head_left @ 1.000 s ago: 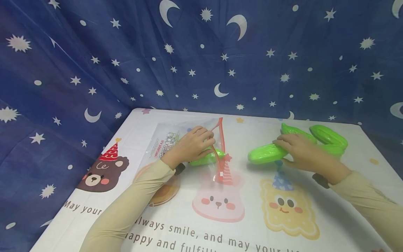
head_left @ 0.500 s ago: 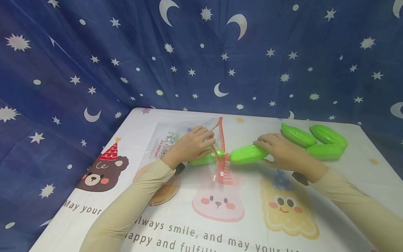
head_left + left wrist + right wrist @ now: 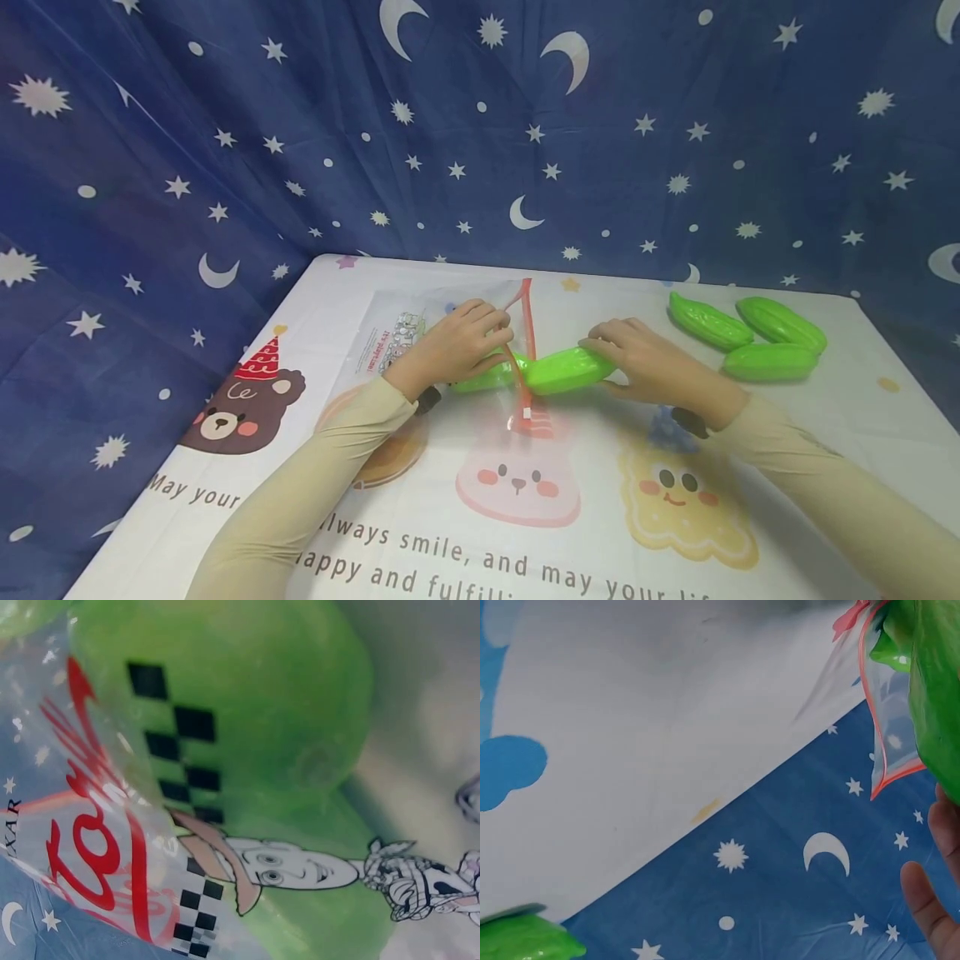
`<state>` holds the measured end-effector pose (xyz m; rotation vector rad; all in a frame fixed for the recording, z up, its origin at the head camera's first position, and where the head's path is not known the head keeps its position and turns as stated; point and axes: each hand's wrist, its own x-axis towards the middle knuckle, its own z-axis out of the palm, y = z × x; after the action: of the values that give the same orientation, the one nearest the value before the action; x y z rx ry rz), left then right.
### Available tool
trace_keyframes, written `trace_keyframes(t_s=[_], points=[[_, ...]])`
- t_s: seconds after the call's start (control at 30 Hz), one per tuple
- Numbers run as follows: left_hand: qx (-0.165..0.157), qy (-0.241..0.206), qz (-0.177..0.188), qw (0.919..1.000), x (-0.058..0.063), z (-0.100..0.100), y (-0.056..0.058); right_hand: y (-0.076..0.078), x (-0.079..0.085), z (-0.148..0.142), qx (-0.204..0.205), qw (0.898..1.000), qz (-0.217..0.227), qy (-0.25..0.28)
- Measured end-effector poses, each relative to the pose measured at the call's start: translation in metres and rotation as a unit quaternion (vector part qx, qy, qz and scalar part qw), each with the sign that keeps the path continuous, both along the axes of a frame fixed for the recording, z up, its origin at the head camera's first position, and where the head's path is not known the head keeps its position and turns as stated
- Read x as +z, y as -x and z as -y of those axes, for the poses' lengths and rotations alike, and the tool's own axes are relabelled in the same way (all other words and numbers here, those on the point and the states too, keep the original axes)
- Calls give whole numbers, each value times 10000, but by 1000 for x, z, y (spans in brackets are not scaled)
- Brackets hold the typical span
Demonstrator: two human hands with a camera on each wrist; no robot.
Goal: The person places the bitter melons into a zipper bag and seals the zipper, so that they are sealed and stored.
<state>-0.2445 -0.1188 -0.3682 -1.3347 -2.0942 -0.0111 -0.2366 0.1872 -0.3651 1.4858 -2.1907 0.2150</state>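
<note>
Green gourd gripped in the right hand, bag pinched in the left hand, loading apparently needed deeper pushing.

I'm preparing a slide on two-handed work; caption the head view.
Left hand gripping a clear bag, right hand holding a green gourd-shaped item at its red-rimmed mouth.

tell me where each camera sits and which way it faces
Head: worn there, facing forward and down at the table; left hand, right hand and sleeves show.
Left wrist: worn there, facing the printed bag; no hand shows.
Right wrist: worn there, facing table and curtain; fingers show.
Head and right wrist share red trim, held green vegetable.
</note>
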Motion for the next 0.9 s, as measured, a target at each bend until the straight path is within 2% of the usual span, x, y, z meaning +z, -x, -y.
trace_keyframes(t_s=[0.53, 0.9], points=[[-79, -11, 95, 9999, 3, -1, -1, 13, -10, 19, -289, 9996, 3, 2], [-76, -21, 116, 9999, 4, 1, -2, 13, -10, 31, -471, 9973, 441, -356]])
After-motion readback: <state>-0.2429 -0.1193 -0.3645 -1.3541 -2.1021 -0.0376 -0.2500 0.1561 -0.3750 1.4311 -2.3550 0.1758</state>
